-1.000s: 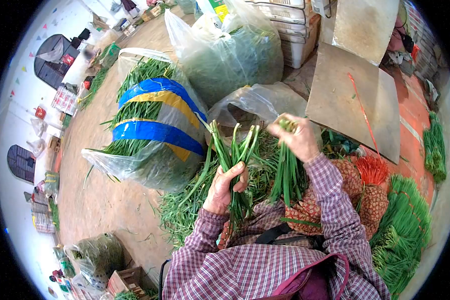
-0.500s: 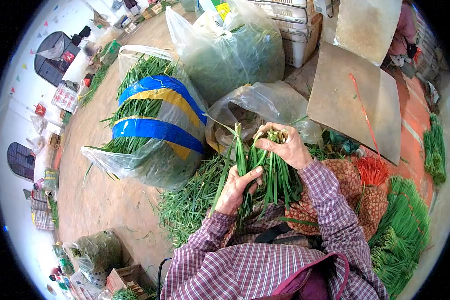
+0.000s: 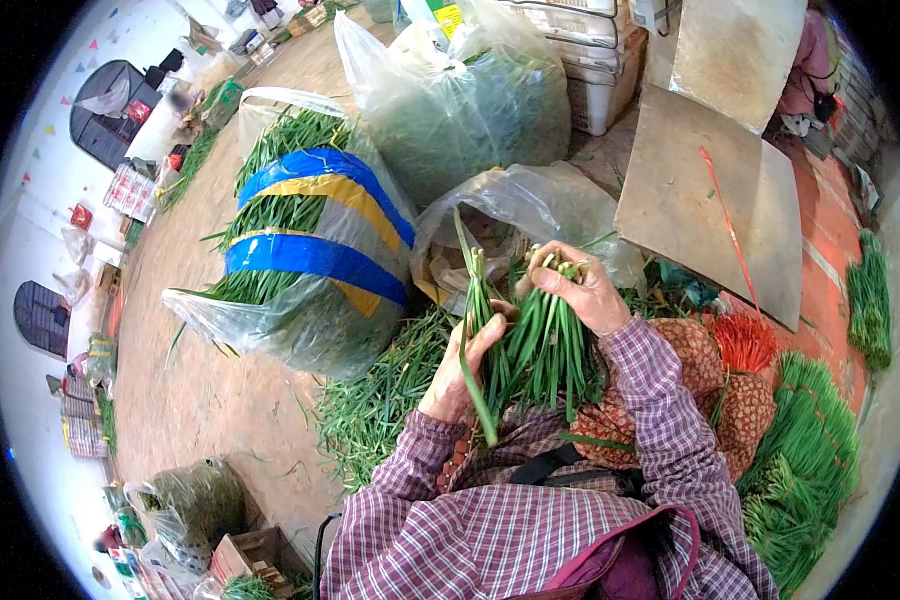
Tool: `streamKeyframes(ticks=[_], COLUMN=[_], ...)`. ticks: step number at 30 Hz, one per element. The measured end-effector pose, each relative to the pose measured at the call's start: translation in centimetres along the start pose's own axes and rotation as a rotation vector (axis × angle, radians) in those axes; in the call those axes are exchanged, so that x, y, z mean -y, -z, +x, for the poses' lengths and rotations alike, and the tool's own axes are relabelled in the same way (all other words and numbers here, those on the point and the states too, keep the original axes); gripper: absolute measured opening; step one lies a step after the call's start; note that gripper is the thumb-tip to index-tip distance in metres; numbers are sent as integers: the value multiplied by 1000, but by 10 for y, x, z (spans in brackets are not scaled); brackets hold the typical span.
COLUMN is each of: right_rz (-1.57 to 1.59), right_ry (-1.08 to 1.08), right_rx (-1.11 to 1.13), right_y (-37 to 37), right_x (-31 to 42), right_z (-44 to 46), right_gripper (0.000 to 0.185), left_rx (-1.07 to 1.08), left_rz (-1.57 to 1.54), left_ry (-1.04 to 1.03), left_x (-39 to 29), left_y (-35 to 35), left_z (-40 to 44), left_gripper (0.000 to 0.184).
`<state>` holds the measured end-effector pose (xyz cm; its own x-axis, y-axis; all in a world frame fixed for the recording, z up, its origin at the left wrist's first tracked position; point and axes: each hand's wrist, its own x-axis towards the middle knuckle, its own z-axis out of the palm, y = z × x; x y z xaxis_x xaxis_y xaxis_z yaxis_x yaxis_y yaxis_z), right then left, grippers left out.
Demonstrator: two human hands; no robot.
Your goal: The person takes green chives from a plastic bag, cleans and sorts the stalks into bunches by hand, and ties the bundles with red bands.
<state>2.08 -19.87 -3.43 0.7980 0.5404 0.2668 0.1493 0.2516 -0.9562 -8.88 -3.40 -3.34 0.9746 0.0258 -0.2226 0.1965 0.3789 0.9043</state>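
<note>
My left hand (image 3: 462, 372) is closed round a few long green stalks (image 3: 478, 290), their pale ends pointing up and one leaf hanging across the front. Right beside it, my right hand (image 3: 582, 290) grips a thicker bunch of green stalks (image 3: 550, 350) near its cut ends, the leaves hanging down. Below and left of the hands lies a heap of loose green leaves (image 3: 375, 405). An open clear plastic bag (image 3: 560, 205) is just behind the hands. A patterned red-brown cloth (image 3: 610, 410) lies under my right forearm.
A bag with blue and yellow tape (image 3: 320, 265) holds greens at the left; a large clear bag (image 3: 465, 120) stands behind. Boards (image 3: 710, 200), red ties (image 3: 742, 342) and tied green bundles (image 3: 800, 460) are at the right. Part of another person (image 3: 808, 65) shows at the upper right.
My right hand has come down and left, closer to my left hand. The bunch in it looks thicker, while fewer stalks stand in my left hand.
</note>
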Motion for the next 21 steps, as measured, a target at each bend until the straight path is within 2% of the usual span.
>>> streamKeyframes(ticks=[1,4,6,7,8,9,10,12,13,15,16,17,19,20,21], right_rz=[201,101,-44,-135,-287,-288,-352,-428,-363,-503,-575,-574,-871,-894,-893], right_ry=[-71,-128,-106,-78,-61,-62,-83,-126,-126,-54,-105,-106,-79,24,25], right_rx=[4,-190,-313,-363,-383,-385,-281,-117,-76,-55,12,12,0,-31,-31], right_y=[1,20,35,42,45,42,37,26,19,5,1,-2,-6,-4,0], right_x=[0,-2,0,-1,2,14,30,40,46,52,57,57,57,51,48], right_z=[-1,-2,-1,1,3,5,8,16,19,24,25,26,27,25,25], right_gripper=[19,18,20,22,29,29,32,38,39,39,31,31,30,26,26], left_rx=[-81,-169,-81,-83,-108,-130,-126,-108,-100,-102,-121,-139,-153,-184,-216], left_rz=[-54,-100,18,17,215,414,414,623,727,843,989,1134,1193,1241,1289], left_ry=[36,63,-94,-95,-101,-105,-103,-290,-388,-422,-512,-601,-533,-546,-558], left_x=[-3,1,8,10,6,4,5,8,8,6,11,10,6,6,6], left_y=[-7,-6,5,10,13,13,12,10,9,10,16,17,17,18,19], left_z=[0,7,15,16,18,19,21,22,23,24,28,29,26,26,26], left_gripper=[31,25,20,20,19,18,18,14,13,12,11,12,15,16,18])
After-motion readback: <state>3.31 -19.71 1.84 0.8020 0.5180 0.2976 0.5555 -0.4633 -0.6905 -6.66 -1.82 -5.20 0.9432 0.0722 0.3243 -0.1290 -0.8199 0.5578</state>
